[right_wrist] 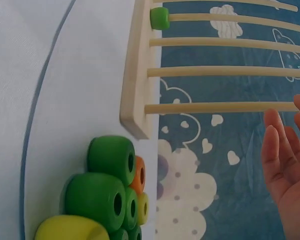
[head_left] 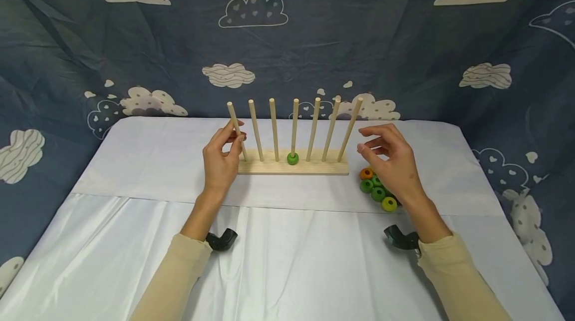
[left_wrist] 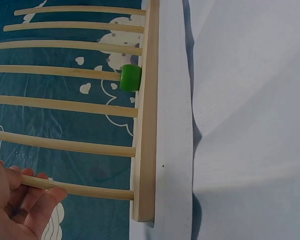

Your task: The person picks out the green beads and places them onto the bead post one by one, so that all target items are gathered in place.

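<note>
A wooden rack (head_left: pixel 310 167) carries a row of several upright pegs. One green bead (head_left: pixel 293 159) sits at the foot of the middle peg, and the other pegs are bare. With thumb and fingers, my left hand (head_left: pixel 223 154) grips the leftmost peg (left_wrist: pixel 90 190) partway up. To the right of the rack, my right hand (head_left: pixel 390 156) hovers with fingers loosely bent and holds nothing. Its fingertips are near the rightmost peg (right_wrist: pixel 215 107). Below that hand lies a cluster of green beads (right_wrist: pixel 96 202), with a yellow bead (head_left: pixel 389 204) and an orange bead (head_left: pixel 366 173) among them.
A white cloth (head_left: pixel 314 261) covers the table, with a fold line running across it in front of the rack. Behind the table hangs a dark blue curtain (head_left: pixel 314 51) with a cloud print. Black wrist cameras (head_left: pixel 222 239) sit at both sleeves.
</note>
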The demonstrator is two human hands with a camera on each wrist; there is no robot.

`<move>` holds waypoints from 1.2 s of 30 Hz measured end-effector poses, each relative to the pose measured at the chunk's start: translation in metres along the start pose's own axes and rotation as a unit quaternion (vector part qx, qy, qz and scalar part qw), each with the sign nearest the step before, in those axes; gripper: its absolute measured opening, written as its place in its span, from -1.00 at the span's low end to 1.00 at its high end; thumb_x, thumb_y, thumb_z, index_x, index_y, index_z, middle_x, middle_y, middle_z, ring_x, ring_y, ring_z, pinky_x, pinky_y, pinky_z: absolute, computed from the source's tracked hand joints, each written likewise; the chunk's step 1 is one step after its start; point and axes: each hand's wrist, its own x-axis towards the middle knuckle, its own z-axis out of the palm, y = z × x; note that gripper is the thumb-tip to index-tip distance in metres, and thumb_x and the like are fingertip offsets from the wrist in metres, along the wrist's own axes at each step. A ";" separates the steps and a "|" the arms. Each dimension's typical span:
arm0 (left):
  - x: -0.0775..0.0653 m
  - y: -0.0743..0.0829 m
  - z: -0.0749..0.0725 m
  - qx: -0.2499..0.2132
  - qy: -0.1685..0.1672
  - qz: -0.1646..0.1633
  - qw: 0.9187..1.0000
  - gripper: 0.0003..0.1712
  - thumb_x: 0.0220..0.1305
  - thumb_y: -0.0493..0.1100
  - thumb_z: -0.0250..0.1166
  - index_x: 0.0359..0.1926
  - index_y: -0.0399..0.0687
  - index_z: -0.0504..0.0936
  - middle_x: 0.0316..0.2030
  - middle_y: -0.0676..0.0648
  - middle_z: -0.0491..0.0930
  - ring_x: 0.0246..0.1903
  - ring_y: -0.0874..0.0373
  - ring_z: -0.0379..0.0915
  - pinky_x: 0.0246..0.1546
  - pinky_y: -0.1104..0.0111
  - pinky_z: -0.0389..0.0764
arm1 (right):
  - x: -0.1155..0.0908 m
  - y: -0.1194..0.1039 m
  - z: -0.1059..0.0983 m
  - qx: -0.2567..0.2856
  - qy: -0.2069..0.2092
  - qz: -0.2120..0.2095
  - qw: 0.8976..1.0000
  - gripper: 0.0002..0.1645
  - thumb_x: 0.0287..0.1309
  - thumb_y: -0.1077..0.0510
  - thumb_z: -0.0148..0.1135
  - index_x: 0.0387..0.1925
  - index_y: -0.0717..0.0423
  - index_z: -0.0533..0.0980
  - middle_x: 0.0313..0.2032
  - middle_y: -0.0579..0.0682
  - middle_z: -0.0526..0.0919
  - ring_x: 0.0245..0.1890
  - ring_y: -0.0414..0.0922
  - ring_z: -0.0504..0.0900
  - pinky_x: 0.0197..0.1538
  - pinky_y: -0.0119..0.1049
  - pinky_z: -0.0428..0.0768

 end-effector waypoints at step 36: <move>-0.002 0.002 -0.001 0.004 -0.006 -0.016 1.000 -0.68 0.44 -0.30 0.32 0.16 -0.12 0.72 -0.16 -0.26 0.74 -0.14 -0.11 0.71 -0.34 0.68 0.66 | -0.018 0.038 -0.030 -0.096 -0.040 0.074 0.992 -0.64 0.46 0.11 0.27 0.20 0.11 0.58 0.09 0.09 0.57 -0.08 -0.54 0.49 -0.02 -0.74 0.44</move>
